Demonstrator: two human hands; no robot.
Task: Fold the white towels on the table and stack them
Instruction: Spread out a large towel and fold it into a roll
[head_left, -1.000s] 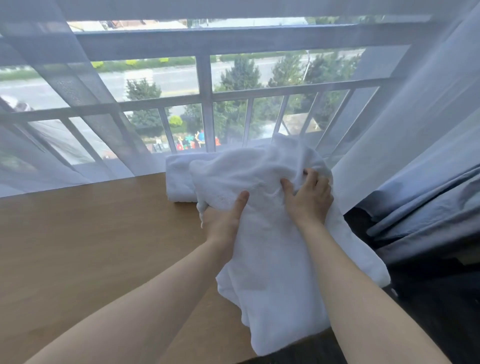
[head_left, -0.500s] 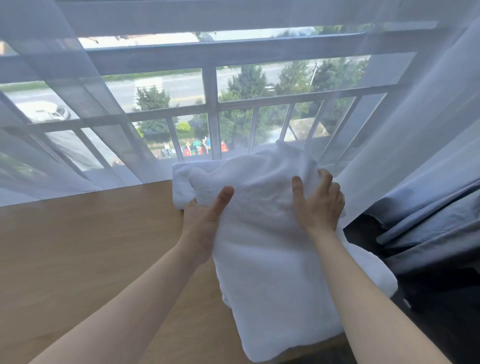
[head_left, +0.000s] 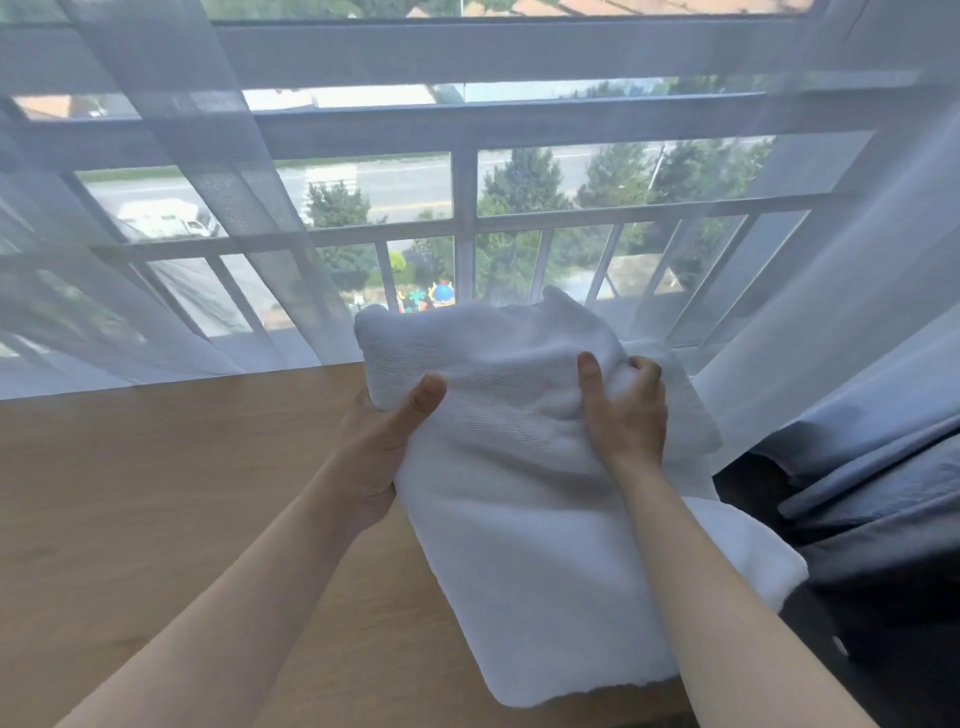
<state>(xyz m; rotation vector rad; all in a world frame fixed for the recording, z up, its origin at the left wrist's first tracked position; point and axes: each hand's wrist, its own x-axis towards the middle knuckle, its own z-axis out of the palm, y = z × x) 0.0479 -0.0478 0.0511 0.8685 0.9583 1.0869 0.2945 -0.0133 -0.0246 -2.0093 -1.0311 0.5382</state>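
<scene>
Both hands hold a white towel (head_left: 524, 519) above the right end of the wooden table (head_left: 156, 493). The left hand (head_left: 382, 436) grips its left edge, thumb on top; the right hand (head_left: 626, 410) bunches the ribbed, soft terry near the top. Its lower end drapes in a rounded rectangle.

This looks like a room in a home or hotel, several floors up. Beyond the fingers (head_left: 644, 370) hang sheer white curtains (head_left: 171, 218) over a railed window (head_left: 464, 228) overlooking a street; under them lies a light wooden table (head_left: 156, 493), right of them grey-blue drapes (head_left: 878, 467).
</scene>
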